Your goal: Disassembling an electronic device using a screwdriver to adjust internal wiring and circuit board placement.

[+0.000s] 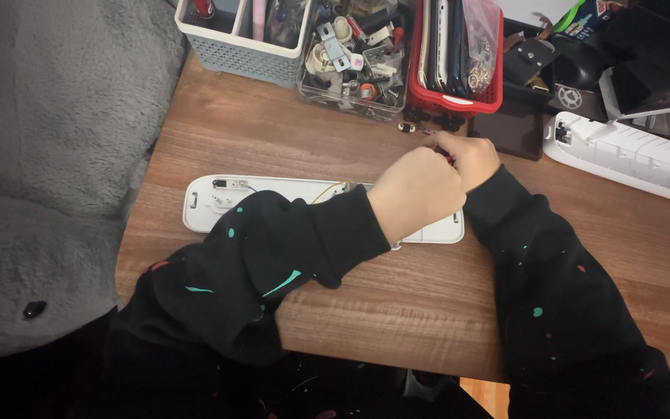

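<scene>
Clearly opened, the long white casing [219, 198] shows wiring under both fisted hands, their contents hidden.

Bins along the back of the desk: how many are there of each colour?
Blue-grey bin: 1
Clear bin, full of small parts: 1
Red bin: 1
Total: 3

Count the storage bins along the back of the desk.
3: a grey-blue plastic basket at left, a clear plastic parts box in the middle, a red plastic basket at right. Others may be out of frame.
</scene>
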